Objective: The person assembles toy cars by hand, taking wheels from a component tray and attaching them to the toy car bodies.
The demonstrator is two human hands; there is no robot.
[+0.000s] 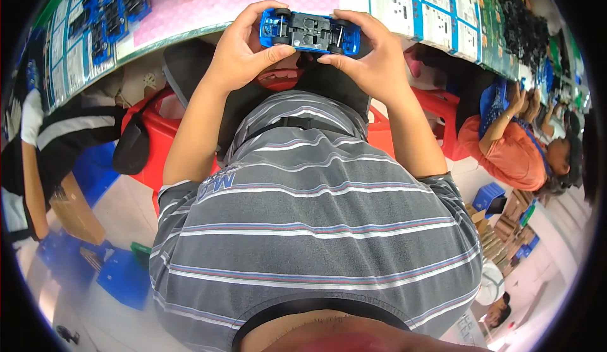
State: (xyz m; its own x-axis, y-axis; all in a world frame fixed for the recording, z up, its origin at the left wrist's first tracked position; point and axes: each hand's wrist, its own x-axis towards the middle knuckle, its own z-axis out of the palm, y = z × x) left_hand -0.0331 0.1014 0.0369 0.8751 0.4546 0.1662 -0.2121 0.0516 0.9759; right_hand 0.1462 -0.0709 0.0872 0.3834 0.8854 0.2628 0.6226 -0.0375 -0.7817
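A blue toy car (311, 31) is held level between my two hands, with its black underside and small wheels facing up. My left hand (243, 48) is closed on the left end, its thumb pressed near a wheel and its fingers around the far side. At the right end my right hand (376, 51) grips the car, thumb along the near edge and fingers over the far edge. The car is just in front of the table's near edge, above my lap. What the fingertips touch on its lower side is hidden.
Pink bubble-textured sheet (240, 1) covers the table ahead. Several blue toy parts (110, 17) lie at the left, black parts (526, 26) at the far right. Printed blue-and-white sheets (436, 17) line the right side. Co-workers sit on both sides; red chair (152, 134) beneath me.
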